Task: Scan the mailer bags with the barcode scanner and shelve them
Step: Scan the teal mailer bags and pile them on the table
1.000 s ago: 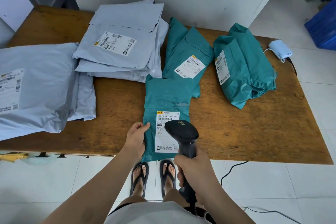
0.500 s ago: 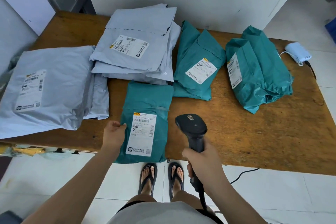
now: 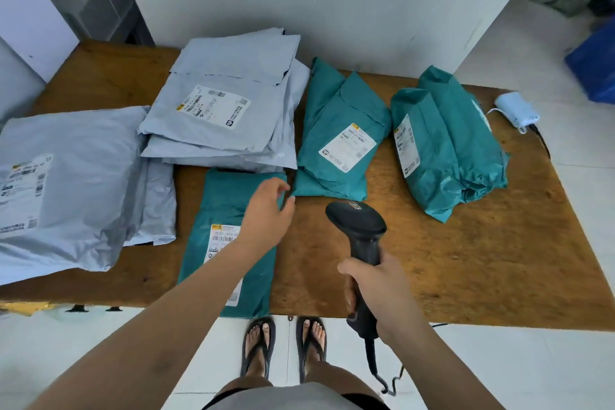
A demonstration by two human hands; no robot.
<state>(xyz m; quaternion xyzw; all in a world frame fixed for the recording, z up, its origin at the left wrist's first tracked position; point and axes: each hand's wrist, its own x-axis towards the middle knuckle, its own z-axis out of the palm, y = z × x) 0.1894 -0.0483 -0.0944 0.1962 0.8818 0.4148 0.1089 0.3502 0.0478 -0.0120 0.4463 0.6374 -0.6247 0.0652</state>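
A teal mailer bag (image 3: 221, 200) lies label-up at the table's front edge and hangs slightly over it. My left hand (image 3: 266, 213) hovers over its upper right corner with loosely bent fingers, holding nothing; my forearm hides part of the label. My right hand (image 3: 376, 286) grips the handle of the black barcode scanner (image 3: 356, 221), whose head is over bare wood to the right of that bag. A second teal bag (image 3: 336, 136) lies just beyond my left hand. A bulkier teal bundle (image 3: 446, 143) sits further right.
A stack of grey mailer bags (image 3: 226, 103) sits at the back centre, and a large grey bag (image 3: 66, 183) lies at the left. A pale blue device (image 3: 515, 108) with a cable rests at the back right of the wooden table (image 3: 466, 260). White wall behind.
My left hand left the near teal bag's left edge and moved up and right across it. The bag now lies further left, and the scanner is off its label.
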